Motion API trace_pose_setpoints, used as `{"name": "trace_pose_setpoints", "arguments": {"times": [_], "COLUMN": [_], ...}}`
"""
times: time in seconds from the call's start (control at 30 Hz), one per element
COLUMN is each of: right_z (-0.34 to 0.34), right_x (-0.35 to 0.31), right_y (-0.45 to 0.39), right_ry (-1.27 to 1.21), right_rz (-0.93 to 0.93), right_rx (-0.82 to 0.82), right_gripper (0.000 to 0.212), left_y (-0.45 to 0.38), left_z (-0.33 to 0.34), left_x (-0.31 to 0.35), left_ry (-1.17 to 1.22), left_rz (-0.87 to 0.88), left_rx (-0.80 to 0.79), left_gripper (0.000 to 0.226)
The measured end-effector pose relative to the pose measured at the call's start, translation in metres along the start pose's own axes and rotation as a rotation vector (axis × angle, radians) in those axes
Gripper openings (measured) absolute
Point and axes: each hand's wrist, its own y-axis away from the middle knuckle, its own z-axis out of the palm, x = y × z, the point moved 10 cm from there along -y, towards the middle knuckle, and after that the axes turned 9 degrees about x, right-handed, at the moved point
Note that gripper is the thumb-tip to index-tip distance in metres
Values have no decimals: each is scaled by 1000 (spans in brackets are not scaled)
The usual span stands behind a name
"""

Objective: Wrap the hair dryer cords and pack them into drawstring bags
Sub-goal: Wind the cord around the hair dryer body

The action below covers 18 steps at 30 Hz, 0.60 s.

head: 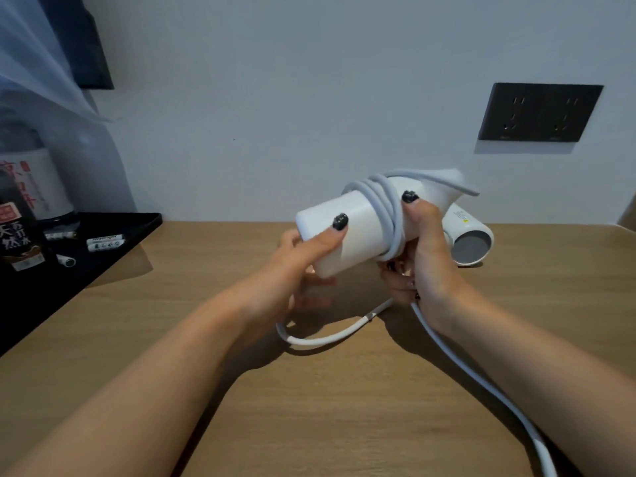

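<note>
Left hand (303,256): thumb and fingers are curling round the handle end of the hair dryer (344,228), holding it above the table (309,390). Right hand (420,256): thumb is pressing the cord (389,215) coils against the dryer's middle, fingers gripping beneath. Cord: several turns are sitting round the dryer; a slack loop is lying on the table below it, a further length trailing toward the near right edge. Step in hand, by judgement: winding, part done. Next move: feeding the slack round again while keeping the coils pinned. Second dryer (468,242): lying just behind the right hand. No bag is showing.
</note>
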Motion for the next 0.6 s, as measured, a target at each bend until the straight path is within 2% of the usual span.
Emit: {"name": "trace_pose_setpoints", "arguments": {"times": [0.07,0.13,0.17,0.23,0.3,0.33,0.47,0.6], "right_z": [0,4,10,17,14,12,12,14], "right_x": [-12,-28,-35,-41,-39,-37,-23,-17], "right_y": [2,10,16,22,19,17,9,6], "right_ry": [1,-15,-5,31,50,51,127,154], "right_rz": [-142,-308,-385,-457,-425,-402,-276,-211], "right_rx": [-31,-118,-181,-258,-225,-216,-241,-261], "right_gripper": [53,38,28,27,23,19,34,47], "left_y": [7,14,14,10,6,4,-3,-2], "left_z": [14,19,18,11,8,8,-8,-23], "left_x": [-8,-7,-5,0,6,9,22,28], "left_ry": [158,282,323,345,304,272,189,131], "left_rz": [-132,-171,-165,-105,-9,46,226,304], "left_rx": [-158,-238,-234,-160,-109,-90,50,187], "left_gripper": [76,76,75,63,49,49,59,78]}}
